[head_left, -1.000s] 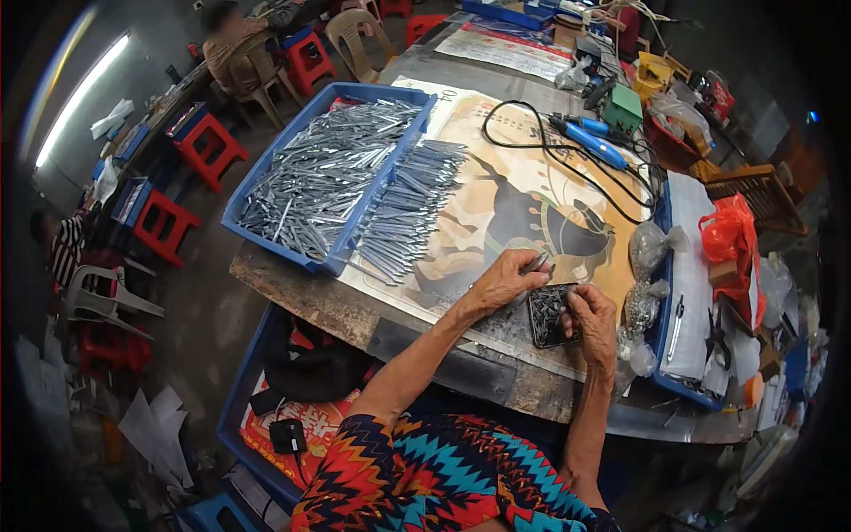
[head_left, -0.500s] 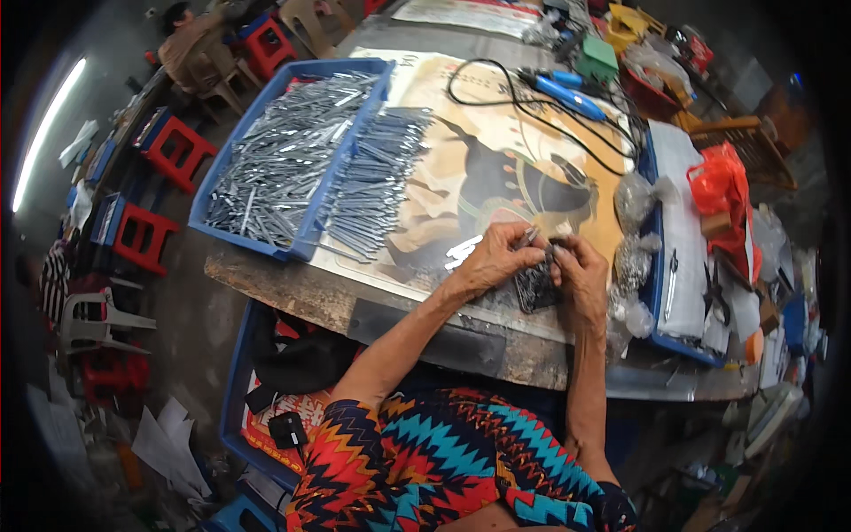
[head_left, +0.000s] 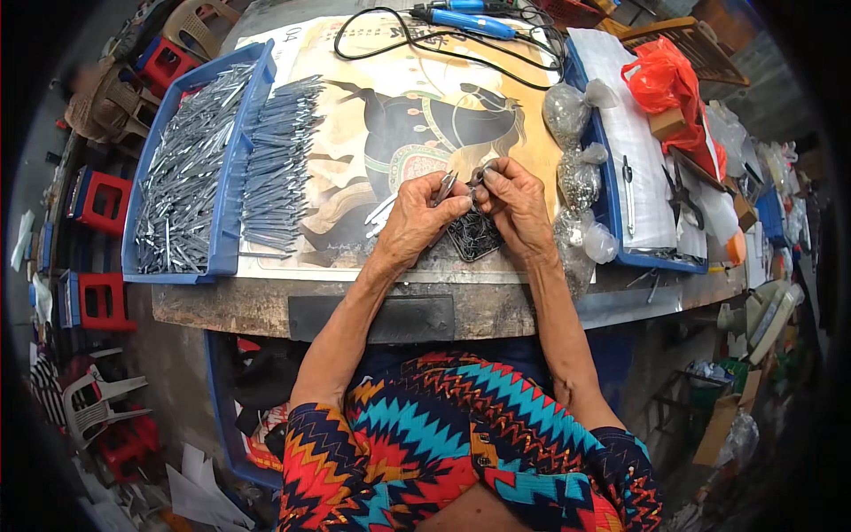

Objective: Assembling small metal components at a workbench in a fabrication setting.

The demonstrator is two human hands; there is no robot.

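My left hand (head_left: 417,213) grips a thin grey metal piece (head_left: 444,187) whose end sticks up between the fingers. My right hand (head_left: 516,202) pinches a small dark metal part (head_left: 480,174) right against that piece, the two hands touching above the table's front edge. Just below the hands lies a small black tray (head_left: 473,238) full of tiny dark parts. A couple of loose grey metal pieces (head_left: 381,213) lie on the poster by my left wrist.
A blue tray (head_left: 232,168) heaped with grey metal pieces stands at the left, with a row of them (head_left: 279,164) beside it on a horse poster (head_left: 399,124). Clear bags of small parts (head_left: 576,168), a blue-rimmed white tray (head_left: 634,142), a red bag (head_left: 669,80) and a blue corded tool (head_left: 470,19) are at right and back.
The view has swung so the table sits straighter and closer. My hands have come together over the small black tray, the left one now holding a metal piece up.
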